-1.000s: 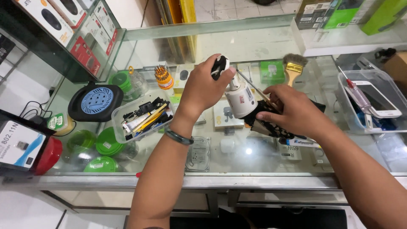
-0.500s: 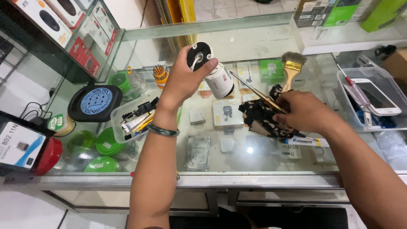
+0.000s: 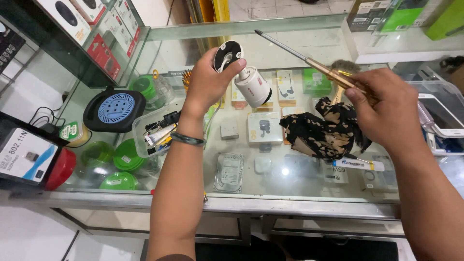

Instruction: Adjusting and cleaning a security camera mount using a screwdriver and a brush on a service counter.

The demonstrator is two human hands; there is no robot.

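Observation:
My left hand (image 3: 209,83) grips a white bullet security camera (image 3: 251,84) by its round mounting base (image 3: 228,55), held up above a glass counter (image 3: 270,193). My right hand (image 3: 386,108) holds a long screwdriver (image 3: 309,60) with an amber handle; its tip points up and left, toward the camera but apart from it. A black and tan patterned cloth (image 3: 324,128) lies on the glass just below and left of my right hand. A green bracelet (image 3: 187,139) circles my left wrist.
A clear plastic tub of small tools (image 3: 157,128) and a black and blue cable reel (image 3: 115,108) sit on the left. A white tube (image 3: 357,165) lies by the cloth, and a brush (image 3: 344,65) behind it. A tray with a phone (image 3: 442,116) is at right. Boxed goods show under the glass.
My left hand has lifted the camera higher and turned its base toward me. My right hand has raised the screwdriver off the cloth, tip now pointing up and left.

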